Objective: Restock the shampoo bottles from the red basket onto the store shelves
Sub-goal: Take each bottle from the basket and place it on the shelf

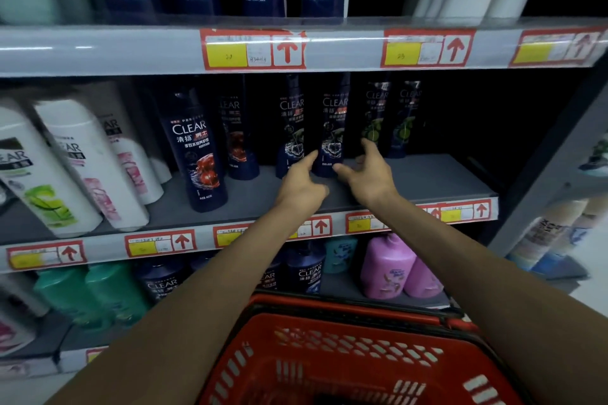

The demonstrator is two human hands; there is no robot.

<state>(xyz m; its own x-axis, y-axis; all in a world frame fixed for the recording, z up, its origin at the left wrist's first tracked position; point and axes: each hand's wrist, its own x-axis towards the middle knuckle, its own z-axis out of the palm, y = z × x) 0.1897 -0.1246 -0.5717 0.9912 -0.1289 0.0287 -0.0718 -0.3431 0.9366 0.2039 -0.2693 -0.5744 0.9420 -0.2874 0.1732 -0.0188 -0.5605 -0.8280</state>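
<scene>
Both my hands reach onto the middle shelf (427, 181). A dark blue Clear shampoo bottle (334, 128) stands upright between them. My left hand (304, 182) touches its lower left side with extended fingertips. My right hand (365, 171) is at its lower right, fingers spread and loosely bent, thumb near the bottle's base; neither hand is curled round it. More dark Clear bottles (291, 128) stand in a row on either side. The red basket (329, 355) sits below my arms at the bottom of the view; no bottles show in the part I see.
White bottles (85, 161) lean at the shelf's left. A front dark bottle (199, 154) stands near the edge. The shelf's right part is bare grey. Upper shelf holds dark and white bottles; lower shelf has green, dark and pink bottles (388, 266). Price tags line the shelf edges.
</scene>
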